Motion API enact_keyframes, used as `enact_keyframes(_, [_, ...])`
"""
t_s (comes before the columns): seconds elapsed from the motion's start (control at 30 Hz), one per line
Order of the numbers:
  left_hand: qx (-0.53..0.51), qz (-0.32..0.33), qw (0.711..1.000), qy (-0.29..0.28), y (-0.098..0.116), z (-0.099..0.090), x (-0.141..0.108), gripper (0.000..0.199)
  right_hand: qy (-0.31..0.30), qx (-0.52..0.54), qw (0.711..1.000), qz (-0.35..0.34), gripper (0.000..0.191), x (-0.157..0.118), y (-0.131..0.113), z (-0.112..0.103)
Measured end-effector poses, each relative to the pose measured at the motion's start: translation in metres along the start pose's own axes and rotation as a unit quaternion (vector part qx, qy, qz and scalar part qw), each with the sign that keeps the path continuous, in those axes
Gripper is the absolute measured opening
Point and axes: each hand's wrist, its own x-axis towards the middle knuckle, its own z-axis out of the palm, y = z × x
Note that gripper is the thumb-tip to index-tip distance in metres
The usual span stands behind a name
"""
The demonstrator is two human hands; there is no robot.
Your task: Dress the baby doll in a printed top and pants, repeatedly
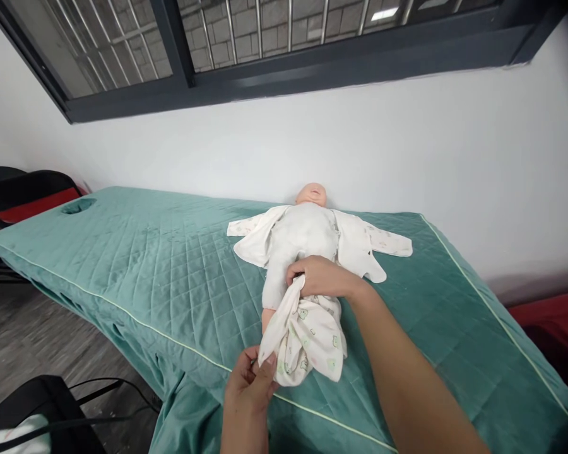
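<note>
A baby doll (303,230) with a white cloth body lies on its back, its head toward the wall. Its arms are in an open white baby top (360,243), the two front panels spread to the sides. Bunched around the doll's lower leg on the right is a pair of white printed baby pants (312,331). My left hand (253,378) pinches the lower left edge of the pants. Higher up, my right hand (317,276) grips their upper edge beside the doll's crotch. The other leg (275,284) is bare of the pants, and its foot is partly hidden.
The doll rests on a massage bed with a green quilted cover (170,271) that has a face hole (79,206). A white wall and a dark window frame (284,79) stand behind. Chairs (33,195) are at the left; a black bag (52,410) sits lower left.
</note>
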Motion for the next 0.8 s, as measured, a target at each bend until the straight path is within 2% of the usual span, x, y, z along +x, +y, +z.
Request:
enact_keyframes(0.1, [0.031, 0.005, 0.999, 0.015, 0.002, -0.002, 0.000, 0.062, -0.001, -0.016, 1.000, 0.002, 0.016, 0.000, 0.000, 0.002])
enact_keyframes(0.23, [0.062, 0.027, 0.998, 0.005, 0.009, -0.007, 0.001, 0.060, 0.000, -0.029, 1.000, 0.008, 0.013, -0.003, -0.001, 0.005])
enact_keyframes(0.37, [0.087, 0.026, 0.996, 0.005, 0.014, -0.013, 0.008, 0.053, -0.005, -0.045, 0.999, 0.015, 0.024, -0.004, -0.004, 0.007])
enact_keyframes(0.5, [0.161, 0.010, 0.986, -0.036, 0.026, -0.014, 0.024, 0.048, 0.002, -0.068, 0.997, 0.021, 0.027, -0.003, -0.005, 0.010])
enact_keyframes(0.6, [0.251, 0.031, 0.965, -0.064, 0.037, -0.011, 0.037, 0.040, 0.011, -0.084, 0.996, 0.025, 0.029, -0.003, -0.005, 0.012])
enact_keyframes(0.73, [0.383, 0.107, 0.917, -0.028, 0.044, -0.005, 0.051, 0.025, 0.018, -0.111, 0.993, 0.027, 0.035, -0.002, -0.004, 0.015])
enact_keyframes(0.8, [0.418, 0.157, 0.895, -0.009, 0.042, -0.003, 0.055, 0.022, 0.016, -0.116, 0.993, 0.023, 0.038, -0.002, -0.002, 0.015])
